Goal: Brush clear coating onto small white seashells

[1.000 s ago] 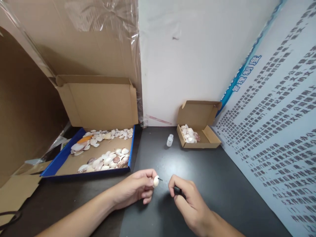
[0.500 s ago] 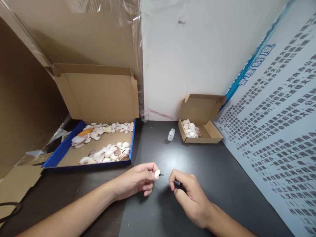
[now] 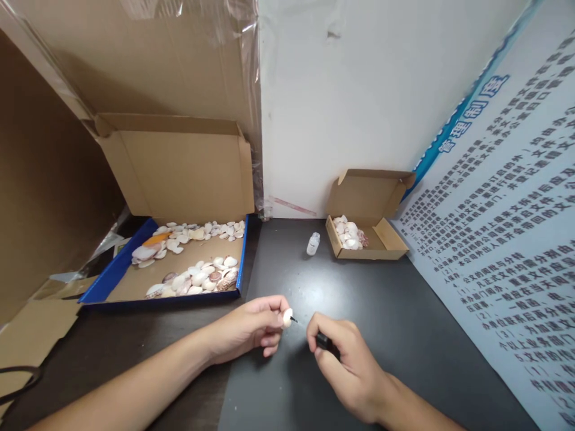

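My left hand (image 3: 251, 328) pinches a small pale seashell (image 3: 287, 316) between thumb and fingers, just above the dark table (image 3: 381, 311). My right hand (image 3: 344, 359) is closed on a small black-capped brush (image 3: 322, 341), and its thin tip touches the shell's right side. Both hands are close together near the front middle of the table.
A blue-edged cardboard tray (image 3: 240, 263) holding several shells lies at the left. A small open cardboard box (image 3: 381, 245) with several shells stands at the back right, with a tiny clear bottle (image 3: 313, 243) beside it. A printed poster (image 3: 507, 239) leans at the right; cardboard sheets stand at the left.
The view has tilted slightly upward. My hands stay nearly in place, with the brush tip still working against the shell.
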### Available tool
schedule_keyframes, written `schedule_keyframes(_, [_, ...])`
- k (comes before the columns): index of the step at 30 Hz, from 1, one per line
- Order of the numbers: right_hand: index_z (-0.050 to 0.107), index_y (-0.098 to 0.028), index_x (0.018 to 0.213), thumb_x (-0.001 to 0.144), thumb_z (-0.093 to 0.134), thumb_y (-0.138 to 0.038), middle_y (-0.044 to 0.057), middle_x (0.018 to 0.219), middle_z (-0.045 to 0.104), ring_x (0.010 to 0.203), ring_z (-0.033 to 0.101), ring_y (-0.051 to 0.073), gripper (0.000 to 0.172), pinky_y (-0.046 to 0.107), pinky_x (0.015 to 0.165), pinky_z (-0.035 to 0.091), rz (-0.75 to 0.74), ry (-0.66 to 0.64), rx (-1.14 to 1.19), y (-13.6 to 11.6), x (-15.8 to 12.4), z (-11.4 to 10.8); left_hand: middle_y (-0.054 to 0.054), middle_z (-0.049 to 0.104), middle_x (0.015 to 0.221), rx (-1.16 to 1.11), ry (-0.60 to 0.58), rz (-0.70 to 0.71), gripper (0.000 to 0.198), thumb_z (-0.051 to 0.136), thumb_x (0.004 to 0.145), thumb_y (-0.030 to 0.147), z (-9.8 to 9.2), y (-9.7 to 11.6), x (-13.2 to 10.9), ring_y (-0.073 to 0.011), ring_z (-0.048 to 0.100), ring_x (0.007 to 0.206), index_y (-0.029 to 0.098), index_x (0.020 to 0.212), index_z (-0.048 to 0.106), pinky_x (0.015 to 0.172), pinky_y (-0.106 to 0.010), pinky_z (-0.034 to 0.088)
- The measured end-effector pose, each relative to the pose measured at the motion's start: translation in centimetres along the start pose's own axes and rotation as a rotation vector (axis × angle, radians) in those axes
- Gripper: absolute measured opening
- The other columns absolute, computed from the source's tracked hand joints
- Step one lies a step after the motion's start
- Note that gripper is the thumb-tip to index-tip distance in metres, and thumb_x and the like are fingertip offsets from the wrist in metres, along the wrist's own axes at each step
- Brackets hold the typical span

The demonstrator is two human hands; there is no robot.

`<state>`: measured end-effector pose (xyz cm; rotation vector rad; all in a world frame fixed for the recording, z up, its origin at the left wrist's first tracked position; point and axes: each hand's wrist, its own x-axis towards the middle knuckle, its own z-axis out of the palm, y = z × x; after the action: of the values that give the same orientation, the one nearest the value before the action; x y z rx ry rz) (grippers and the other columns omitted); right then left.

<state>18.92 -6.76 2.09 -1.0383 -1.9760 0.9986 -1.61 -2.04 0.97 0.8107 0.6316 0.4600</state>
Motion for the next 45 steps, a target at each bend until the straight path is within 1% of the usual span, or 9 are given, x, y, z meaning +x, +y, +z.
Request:
schedule_keyframes(3, [0.041,-0.022,0.071,0.073,0.039,-0.013,-0.007,0.054,0.033,0.048,0.032,0.011,0.009,0.023,0.047,0.025,0.035,0.028,0.024,0.16,0.03,-0.03,0.007,0.036,0.063,0.001,-0.009,0.003,0.022,0.067,0.079,0.028,-0.05,-0.01,-0.01,-0.0059,0.032,0.050,0.018,0.080,0.047,0.052,-0.023,0.032])
schedule_keyframes(10, [0.044,-0.021,0.076,0.077,0.040,-0.013,-0.005,0.059,0.041,0.051,0.038,0.011,0.009,0.023,0.051,0.030,-0.134,0.005,0.026,0.25,-0.29,0.03,0.008,0.037,0.061,-0.003,0.001,0.003,0.021,0.067,0.079,0.026,-0.04,-0.06,0.00,-0.0063,0.031,0.050,0.018,0.081,0.048,0.052,-0.023,0.032])
schedule_keyframes(13, [0.044,-0.021,0.075,0.075,0.041,-0.012,-0.005,0.058,0.040,0.051,0.037,0.011,0.009,0.023,0.050,0.029,-0.079,-0.009,0.013,0.30,-0.19,0.08,0.007,0.037,0.062,0.003,0.011,0.004,0.023,0.068,0.078,0.028,0.02,-0.07,0.03,-0.0063,0.031,0.050,0.019,0.081,0.048,0.052,-0.023,0.032])
schedule_keyframes(17, [0.042,-0.022,0.072,0.074,0.041,-0.013,-0.007,0.054,0.034,0.048,0.033,0.011,0.009,0.024,0.048,0.025,0.049,0.052,0.010,0.28,-0.11,-0.03,0.007,0.038,0.063,0.021,0.006,0.002,0.025,0.069,0.077,0.030,0.06,-0.05,0.03,-0.0063,0.032,0.050,0.019,0.079,0.047,0.052,-0.023,0.032])
schedule_keyframes(23, [0.045,-0.021,0.074,0.073,0.041,-0.012,-0.005,0.059,0.041,0.052,0.038,0.011,0.010,0.023,0.052,0.029,-0.078,-0.029,-0.003,-0.02,-0.19,0.06,0.007,0.037,0.062,-0.003,0.002,0.009,0.020,0.065,0.078,0.025,0.00,-0.14,0.02,-0.0064,0.031,0.050,0.018,0.079,0.046,0.052,-0.023,0.033])
schedule_keyframes(28, [0.042,-0.021,0.070,0.071,0.040,-0.011,-0.007,0.054,0.034,0.049,0.032,0.011,0.011,0.023,0.049,0.025,0.034,0.001,0.014,0.26,-0.04,0.09,0.007,0.036,0.063,-0.002,0.012,0.013,0.019,0.064,0.079,0.026,0.03,-0.15,0.01,-0.0061,0.030,0.050,0.018,0.079,0.047,0.051,-0.022,0.033])
schedule_keyframes(33, [0.045,-0.021,0.073,0.073,0.041,-0.011,-0.004,0.061,0.043,0.053,0.039,0.011,0.011,0.024,0.053,0.030,-0.107,-0.022,0.048,0.20,-0.12,0.07,0.007,0.035,0.060,-0.011,0.007,0.014,0.018,0.063,0.079,0.025,0.06,-0.12,-0.02,-0.0071,0.030,0.050,0.019,0.080,0.047,0.052,-0.023,0.033])
schedule_keyframes(39, [0.042,-0.021,0.068,0.072,0.040,-0.009,-0.007,0.053,0.034,0.047,0.032,0.010,0.013,0.023,0.048,0.025,0.058,0.029,0.014,-0.06,-0.02,0.01,0.007,0.037,0.063,-0.011,0.004,0.011,0.018,0.063,0.080,0.024,-0.01,-0.13,0.01,-0.0064,0.031,0.050,0.018,0.079,0.047,0.052,-0.023,0.033])
schedule_keyframes(45, [0.044,-0.021,0.070,0.071,0.040,-0.010,-0.004,0.060,0.042,0.054,0.038,0.012,0.012,0.024,0.052,0.029,-0.020,-0.039,0.029,-0.04,-0.07,-0.03,0.007,0.036,0.061,-0.006,0.001,0.014,0.017,0.063,0.080,0.025,-0.08,-0.18,0.04,-0.0068,0.031,0.050,0.018,0.079,0.047,0.052,-0.023,0.033])
